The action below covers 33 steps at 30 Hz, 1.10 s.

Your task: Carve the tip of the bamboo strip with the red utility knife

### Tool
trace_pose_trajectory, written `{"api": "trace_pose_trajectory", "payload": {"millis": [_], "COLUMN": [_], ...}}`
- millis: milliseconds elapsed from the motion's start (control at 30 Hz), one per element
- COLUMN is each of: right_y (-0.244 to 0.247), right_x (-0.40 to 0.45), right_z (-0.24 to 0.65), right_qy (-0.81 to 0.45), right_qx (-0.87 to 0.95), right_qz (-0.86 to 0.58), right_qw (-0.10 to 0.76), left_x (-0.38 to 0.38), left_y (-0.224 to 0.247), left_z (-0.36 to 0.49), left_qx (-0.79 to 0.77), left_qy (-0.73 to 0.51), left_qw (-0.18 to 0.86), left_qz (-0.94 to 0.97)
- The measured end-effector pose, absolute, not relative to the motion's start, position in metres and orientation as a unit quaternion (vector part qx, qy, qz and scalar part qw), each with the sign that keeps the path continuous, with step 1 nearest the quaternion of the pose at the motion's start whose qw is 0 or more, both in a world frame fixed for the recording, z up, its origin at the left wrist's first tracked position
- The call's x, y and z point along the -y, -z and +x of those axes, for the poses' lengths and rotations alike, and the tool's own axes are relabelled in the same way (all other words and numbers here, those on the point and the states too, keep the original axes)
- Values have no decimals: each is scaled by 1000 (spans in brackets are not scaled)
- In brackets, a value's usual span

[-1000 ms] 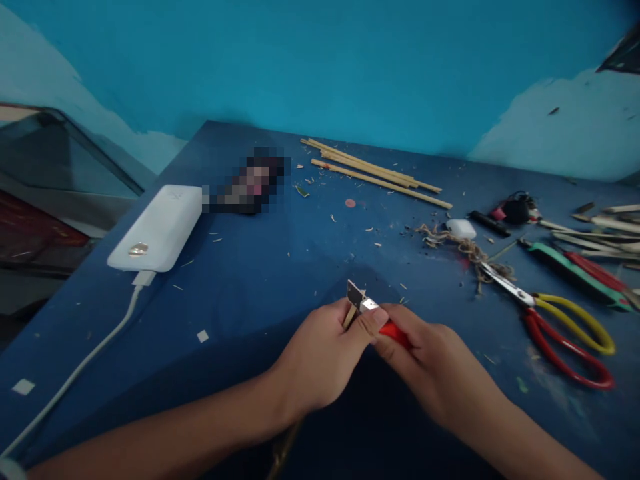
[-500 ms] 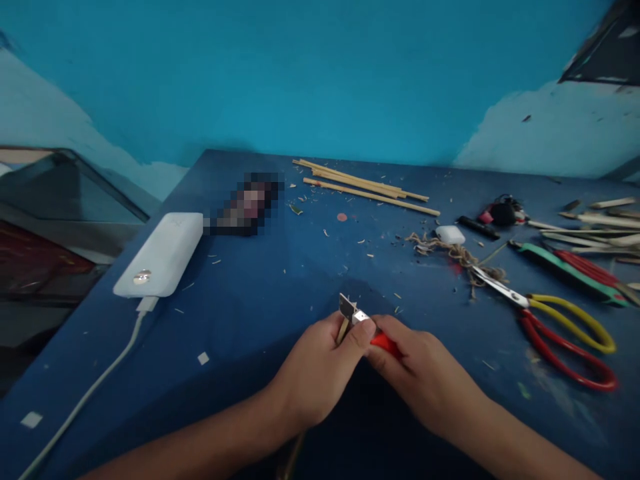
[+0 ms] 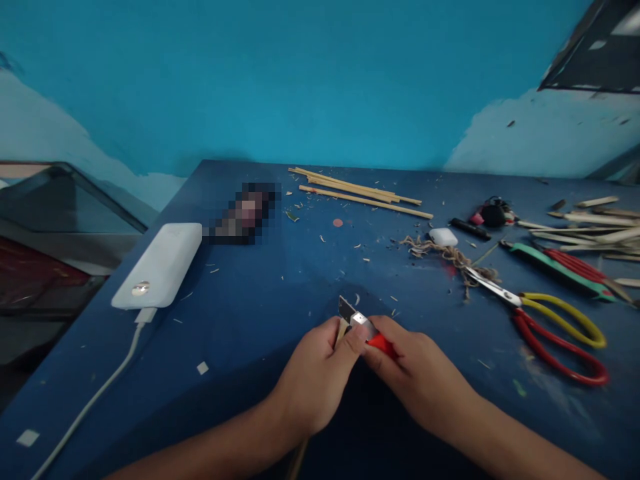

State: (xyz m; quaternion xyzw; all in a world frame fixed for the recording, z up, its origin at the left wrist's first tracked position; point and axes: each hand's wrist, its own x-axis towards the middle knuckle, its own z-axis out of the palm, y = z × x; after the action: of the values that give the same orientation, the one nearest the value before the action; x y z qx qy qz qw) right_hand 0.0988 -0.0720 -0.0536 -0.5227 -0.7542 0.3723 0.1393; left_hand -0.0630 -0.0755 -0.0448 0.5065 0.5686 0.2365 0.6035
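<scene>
My left hand (image 3: 317, 373) is closed around a thin wooden stick (image 3: 341, 331), whose tip shows between thumb and fingers and whose other end comes out below the palm. My right hand (image 3: 417, 367) grips a utility knife with a red handle (image 3: 384, 346). Its metal blade (image 3: 347, 309) points up and left, close by the stick's tip. My left thumb presses on the metal neck of the knife. Part of the stick is hidden inside my left hand.
Several sticks (image 3: 365, 193) lie at the back of the blue table (image 3: 250, 300). Scissors (image 3: 520, 300), twine (image 3: 425, 247), green-handled pliers (image 3: 555, 267) and split wood pieces (image 3: 600, 227) are on the right. A white power bank (image 3: 160, 267) with a cable sits left, near a blurred-out object (image 3: 245, 217).
The view has shifted slightly. A curled shaving now lies just beyond the blade, and the knife has moved a little against the stick. Both hands keep their hold.
</scene>
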Motion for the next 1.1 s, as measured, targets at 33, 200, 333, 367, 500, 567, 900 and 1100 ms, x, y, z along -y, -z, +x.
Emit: {"api": "trace_pose_trajectory", "payload": {"millis": [33, 200, 333, 367, 500, 567, 900, 1100], "right_y": [54, 54, 51, 50, 49, 49, 29, 38], "right_x": [72, 71, 69, 68, 66, 64, 64, 64], "right_z": [98, 97, 101, 103, 109, 110, 110, 113], "right_qy": [-374, -383, -394, -400, -436, -457, -491, -482], "right_qx": [752, 746, 736, 732, 701, 686, 708, 721], "right_qz": [-524, -523, -523, -523, -532, -533, -495, -491], "right_qw": [142, 154, 171, 175, 187, 188, 113, 82], "left_x": [76, 77, 79, 80, 81, 81, 82, 83], "left_y": [44, 46, 49, 50, 52, 53, 54, 55], "left_z": [-63, -61, -61, -61, -61, -60, -59, -62], "left_qx": [-573, -569, -554, -551, -545, -546, -532, -541], "left_qy": [-235, -236, -245, -250, -261, -262, -272, -251], "left_qw": [600, 608, 637, 643, 647, 643, 659, 628], "left_qz": [506, 500, 477, 470, 465, 468, 456, 500]}}
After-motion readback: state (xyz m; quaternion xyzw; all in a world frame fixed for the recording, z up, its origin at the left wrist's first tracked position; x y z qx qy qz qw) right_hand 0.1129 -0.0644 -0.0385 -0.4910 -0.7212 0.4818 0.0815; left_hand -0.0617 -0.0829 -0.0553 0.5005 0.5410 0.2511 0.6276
